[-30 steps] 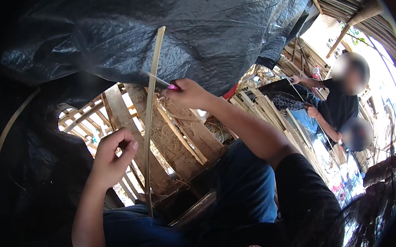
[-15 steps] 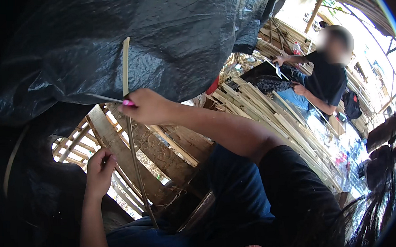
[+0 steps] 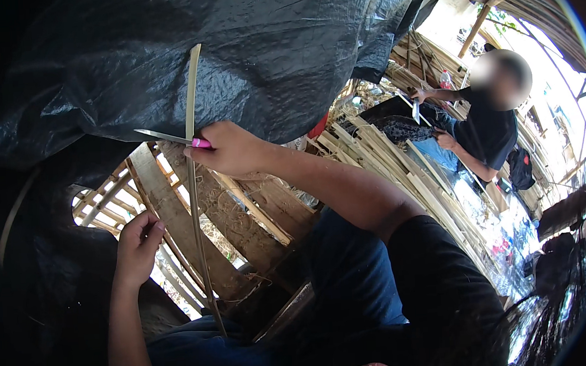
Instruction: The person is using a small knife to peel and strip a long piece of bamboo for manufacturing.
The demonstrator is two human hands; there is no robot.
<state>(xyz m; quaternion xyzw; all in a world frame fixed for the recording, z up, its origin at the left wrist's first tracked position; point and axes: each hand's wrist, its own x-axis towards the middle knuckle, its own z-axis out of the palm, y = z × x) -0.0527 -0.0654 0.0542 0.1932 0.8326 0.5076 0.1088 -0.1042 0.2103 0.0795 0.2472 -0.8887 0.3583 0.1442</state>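
Note:
My right hand (image 3: 228,148) is closed round the pink handle of a knife (image 3: 201,143). Its thin blade points left and crosses a long, narrow pale strip, which looks like bamboo (image 3: 193,89). The strip runs from above that hand down to my lap, and my right fingers press against it where the blade crosses. Lower down on the left, my left hand (image 3: 137,247) is curled with its thumb against the fingers, apart from the strip; nothing shows in it.
A black plastic sheet (image 3: 260,59) hangs in front. Below lie wooden slats (image 3: 209,220) with gaps. At right, long split strips (image 3: 405,170) are piled beside a seated person (image 3: 486,133), whose hands hold a blade and a strip.
My right hand and the knife have shifted slightly up and right, and more of the blade shows. The strip's top leans further right. My left hand has moved a little left.

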